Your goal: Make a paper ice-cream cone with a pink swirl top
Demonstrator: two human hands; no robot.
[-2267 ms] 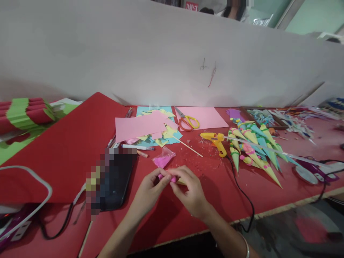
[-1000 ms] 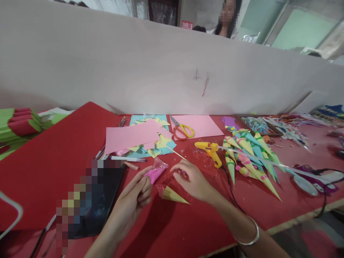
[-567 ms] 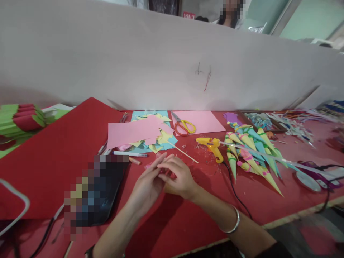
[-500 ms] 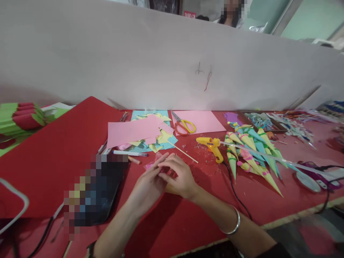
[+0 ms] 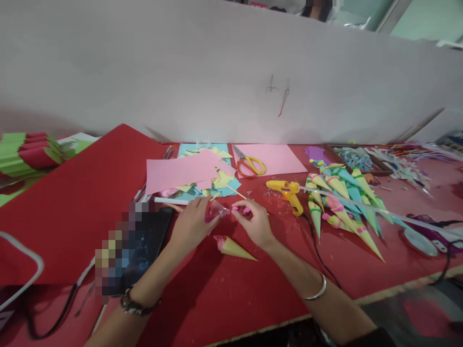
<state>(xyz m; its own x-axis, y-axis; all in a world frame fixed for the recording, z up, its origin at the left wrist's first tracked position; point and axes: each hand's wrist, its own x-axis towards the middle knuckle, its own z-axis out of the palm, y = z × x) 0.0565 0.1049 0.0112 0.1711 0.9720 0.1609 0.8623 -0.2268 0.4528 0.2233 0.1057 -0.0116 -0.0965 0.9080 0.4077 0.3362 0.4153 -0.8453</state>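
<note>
My left hand (image 5: 193, 222) is closed on a small clear plastic bag (image 5: 216, 211) with pink in it, above the red table. Beside it, my right hand (image 5: 255, 224) pinches small pink balls (image 5: 240, 209) at the mouth of the bag. Below both hands lies a yellow paper cone (image 5: 235, 248) with a pink frilled end, untouched, its tip to the right. A yellow glue gun (image 5: 288, 193) rests on the table to the right of my right hand.
Finished paper cones (image 5: 347, 193) are heaped at the right. Scissors (image 5: 249, 166) lie on pink paper (image 5: 280, 156). Paper scraps (image 5: 220, 178) lie at the back, a dark phone (image 5: 146, 250) at the left. A grey partition (image 5: 202, 82) rises behind the red table (image 5: 213, 299).
My hands have moved apart, and the bag and pink balls now show between them. The yellow cone, mostly hidden before, now lies in view below them. The view has tilted down slightly.
</note>
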